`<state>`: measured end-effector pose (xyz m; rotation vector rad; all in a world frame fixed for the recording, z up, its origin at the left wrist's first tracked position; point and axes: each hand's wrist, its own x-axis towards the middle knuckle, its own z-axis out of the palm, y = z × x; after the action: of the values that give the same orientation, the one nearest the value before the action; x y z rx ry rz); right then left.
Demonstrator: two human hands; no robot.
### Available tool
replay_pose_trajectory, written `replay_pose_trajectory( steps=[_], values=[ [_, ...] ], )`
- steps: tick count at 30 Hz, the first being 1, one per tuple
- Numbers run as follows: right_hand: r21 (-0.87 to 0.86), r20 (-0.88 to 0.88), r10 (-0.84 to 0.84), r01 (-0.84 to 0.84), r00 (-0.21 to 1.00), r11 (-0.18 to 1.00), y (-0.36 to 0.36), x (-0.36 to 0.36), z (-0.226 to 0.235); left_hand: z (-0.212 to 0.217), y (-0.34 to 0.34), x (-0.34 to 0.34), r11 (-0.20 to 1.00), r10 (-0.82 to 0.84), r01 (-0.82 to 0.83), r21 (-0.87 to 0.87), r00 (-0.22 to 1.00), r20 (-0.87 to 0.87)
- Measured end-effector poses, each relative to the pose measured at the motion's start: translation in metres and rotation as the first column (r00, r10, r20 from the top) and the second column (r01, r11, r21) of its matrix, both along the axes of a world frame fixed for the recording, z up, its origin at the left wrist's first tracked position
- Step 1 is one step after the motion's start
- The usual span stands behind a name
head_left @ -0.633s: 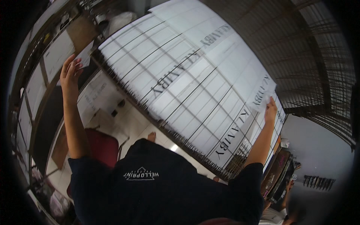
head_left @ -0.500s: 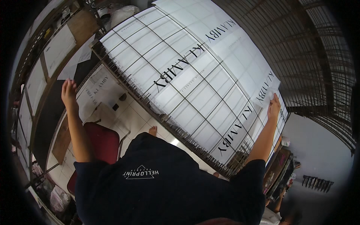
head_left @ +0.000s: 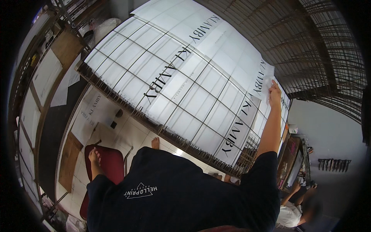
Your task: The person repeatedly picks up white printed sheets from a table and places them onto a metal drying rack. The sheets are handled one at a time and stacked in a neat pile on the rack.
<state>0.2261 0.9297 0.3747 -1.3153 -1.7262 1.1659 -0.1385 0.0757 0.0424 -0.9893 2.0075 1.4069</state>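
My right hand (head_left: 274, 92) reaches to the far right side of a wire drying rack (head_left: 210, 96). Its fingers pinch the edge of a thin, whitish printed sheet (head_left: 266, 82), which looks translucent where it bunches up by the fingers. More white sheets (head_left: 170, 75) with large black lettering lie flat on the rack, partly overlapping. Low on my left side, over a red chair, my left hand (head_left: 94, 156) hangs with its fingers loosely bent and a little apart. Nothing shows in it.
The red padded chair (head_left: 110, 164) stands at my left. Beyond it is a dark table (head_left: 58, 127) with papers. Raised wire racks (head_left: 305, 46) lean over the far right. Another person (head_left: 291, 214) works at a bench (head_left: 290, 158) at lower right.
My left hand has dropped from above the dark table's edge down toward my side, over the chair. My right hand still grips the sheet. The whole view has shifted somewhat.
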Motion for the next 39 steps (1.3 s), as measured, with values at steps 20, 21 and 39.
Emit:
replay_pose_trajectory(
  steps=[20, 21, 39],
  values=[
    [0.130, -0.100, -0.051, 0.064, 0.994, 0.989, 0.023, 0.009, -0.036, -0.003, 0.049, 0.014, 0.980, -0.197, 0.198, 0.005, 0.975, 0.102],
    [0.115, -0.089, -0.062, 0.073, 0.994, 0.991, 0.028, 0.011, -0.038, -0.002, 0.050, 0.015, 0.978, -0.207, 0.207, 0.009, 0.973, 0.107],
    [0.488, -0.194, -0.025, 0.118, 0.981, 0.865, -0.159, 0.162, 0.110, -0.016, 0.109, 0.092, 0.827, -0.541, 0.562, -0.013, 0.801, 0.256]
  ],
)
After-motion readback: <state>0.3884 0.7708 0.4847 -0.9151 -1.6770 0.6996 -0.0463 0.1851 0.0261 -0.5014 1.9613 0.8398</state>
